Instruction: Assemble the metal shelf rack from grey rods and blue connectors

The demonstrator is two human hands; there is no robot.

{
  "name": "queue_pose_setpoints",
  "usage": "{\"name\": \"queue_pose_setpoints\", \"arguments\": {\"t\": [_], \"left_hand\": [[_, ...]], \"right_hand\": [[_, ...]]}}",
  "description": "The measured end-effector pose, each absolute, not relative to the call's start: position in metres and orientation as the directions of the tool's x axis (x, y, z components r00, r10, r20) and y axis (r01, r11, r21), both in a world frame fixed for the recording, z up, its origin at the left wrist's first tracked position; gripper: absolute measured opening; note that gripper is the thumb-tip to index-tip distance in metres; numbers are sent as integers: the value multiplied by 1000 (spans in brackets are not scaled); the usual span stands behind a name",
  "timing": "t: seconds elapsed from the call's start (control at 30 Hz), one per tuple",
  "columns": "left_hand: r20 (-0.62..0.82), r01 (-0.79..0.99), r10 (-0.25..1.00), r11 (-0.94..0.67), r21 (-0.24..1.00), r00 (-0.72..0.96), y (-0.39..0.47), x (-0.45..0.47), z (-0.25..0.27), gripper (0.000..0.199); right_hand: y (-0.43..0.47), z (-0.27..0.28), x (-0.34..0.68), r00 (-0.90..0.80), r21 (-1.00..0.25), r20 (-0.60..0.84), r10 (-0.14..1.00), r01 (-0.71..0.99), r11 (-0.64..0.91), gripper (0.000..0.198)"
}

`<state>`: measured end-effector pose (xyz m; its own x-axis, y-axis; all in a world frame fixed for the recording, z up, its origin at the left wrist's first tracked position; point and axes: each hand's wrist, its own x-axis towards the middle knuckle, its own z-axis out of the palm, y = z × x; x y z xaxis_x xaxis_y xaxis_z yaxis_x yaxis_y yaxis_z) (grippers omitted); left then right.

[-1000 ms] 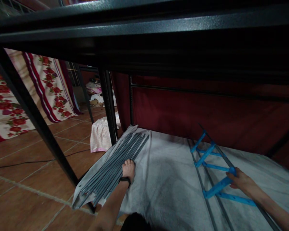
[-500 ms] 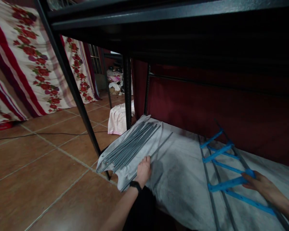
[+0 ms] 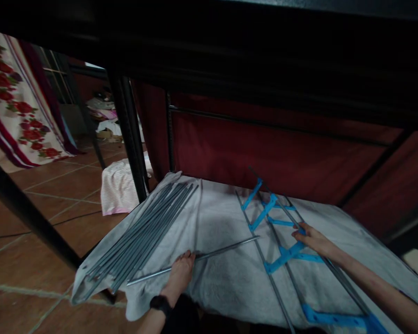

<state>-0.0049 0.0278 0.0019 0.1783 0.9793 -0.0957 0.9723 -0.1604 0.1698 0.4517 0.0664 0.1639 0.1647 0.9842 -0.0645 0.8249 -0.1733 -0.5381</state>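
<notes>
My left hand (image 3: 181, 269), with a dark band at the wrist, is closed around a single grey metal rod (image 3: 226, 248) near its middle. The rod lies slanted, its far end close to the blue-and-grey frame. On the right, my right hand (image 3: 308, 237) grips that rack frame (image 3: 286, 258), made of blue plastic brackets and long grey rods, at an upper rod by a bracket. A bundle of grey rods (image 3: 144, 232) rests on the grey cloth (image 3: 223, 287) to the left of my left hand.
Black metal posts (image 3: 125, 134) and a dark shelf (image 3: 209, 60) overhead surround the cloth-covered surface. Behind hangs dark red fabric (image 3: 223, 144). On the tiled floor (image 3: 55, 260) at left are a striped cloth (image 3: 120, 185), a cable and a flowered curtain (image 3: 28, 111).
My left hand has turned the rod, swinging its far end right toward the frame. My right hand still holds the frame. The view has shifted right.
</notes>
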Motion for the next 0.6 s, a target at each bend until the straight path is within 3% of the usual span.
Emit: {"name": "queue_pose_setpoints", "arguments": {"t": [0.13, 0.27, 0.37, 0.5, 0.6], "left_hand": [[-43, 957, 970, -226, 182, 237, 41, 19, -4, 59], [53, 933, 947, -322, 160, 317, 58, 51, -14, 60], [48, 914, 930, -367, 172, 365, 72, 78, -14, 60], [-15, 908, 928, -359, 216, 371, 84, 95, -7, 58], [41, 928, 946, -325, 182, 323, 83, 86, 0, 56]], "right_hand": [[99, 170, 442, 88, -592, -55, 995, 799, -103, 30], [137, 170, 424, 197, -612, -148, 969, 751, -246, 35], [157, 169, 415, 198, -654, -166, 966, 711, -258, 32], [168, 168, 415, 154, -683, -155, 976, 697, -219, 20], [166, 170, 417, 186, -650, -158, 970, 719, -244, 18]]}}
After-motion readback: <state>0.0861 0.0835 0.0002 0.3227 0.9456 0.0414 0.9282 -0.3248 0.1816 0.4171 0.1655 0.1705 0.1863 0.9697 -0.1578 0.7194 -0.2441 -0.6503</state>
